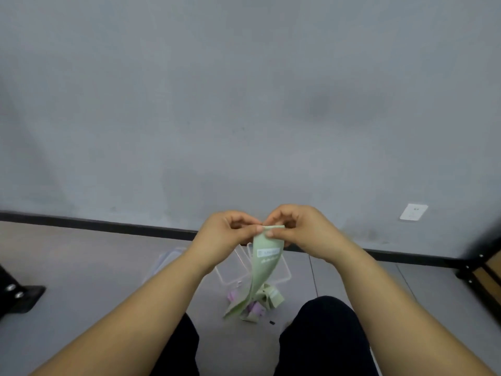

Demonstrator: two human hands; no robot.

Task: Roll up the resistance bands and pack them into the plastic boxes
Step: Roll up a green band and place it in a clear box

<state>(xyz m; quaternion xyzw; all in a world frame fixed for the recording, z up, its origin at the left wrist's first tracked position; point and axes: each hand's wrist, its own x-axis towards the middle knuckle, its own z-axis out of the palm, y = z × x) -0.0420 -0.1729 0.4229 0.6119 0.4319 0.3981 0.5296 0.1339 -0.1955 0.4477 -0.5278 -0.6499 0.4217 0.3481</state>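
A pale green resistance band (267, 256) hangs in the air in front of the person, held by its top edge and twisting as it drops. A white printed label shows on its upper part. Its lower end reaches down to a loose pile of bands (271, 297) on the floor (95, 267), where more green strips lie mixed with a few pink ones (256, 309).

The left hand (229, 234) pinches the band's upper left corner between thumb and curled fingers. The right hand (301, 229) pinches the top edge just beside it, thumb in front and fingers bent behind. The two hands almost touch.

Behind the hanging band, a clear plastic box (230, 272) stands open on the floor, between the pile and the far edge of the floor at the wall. Another clear piece (168, 260), box or lid I cannot tell, lies just to its left, partly hidden by the left forearm.

The person's dark-trousered legs (322, 335) flank the pile at the near edge. A black baseboard (122, 226) runs along the grey wall, which carries a white socket plate (414, 212) at the right. Black metal frame parts stand at the floor's right edge (477, 261) and left edge (19, 294).
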